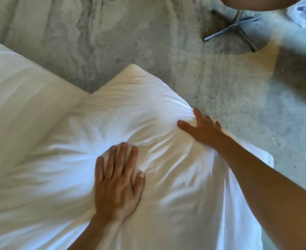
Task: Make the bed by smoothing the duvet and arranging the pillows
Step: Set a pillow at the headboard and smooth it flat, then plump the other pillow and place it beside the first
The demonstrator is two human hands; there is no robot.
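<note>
White cotton, puffed and creased, makes up the large square pillow under both hands; one corner points away over the pale grey shaggy carpet, and its right edge hangs past the bed's side. Beside it on the left lies a second white pillow, the two touching along one edge.

The main risk, as I judge it, is the pillow sliding off toward the carpet. The right hand sits at the overhanging edge, and a push outward there, with little bed beneath, could tip it over the side. Uneven pressing could also leave a deep dent and the radiating creases now showing round the left hand.

The left hand lies flat, fingers straight and slightly spread, pressing down into the pillow's middle. The right hand is spread wide, thumb on the top fabric, fingers over the bunched edge; it presses, not grips, though blur hides the fingertips. A metal star-shaped chair base stands well apart on the carpet.
</note>
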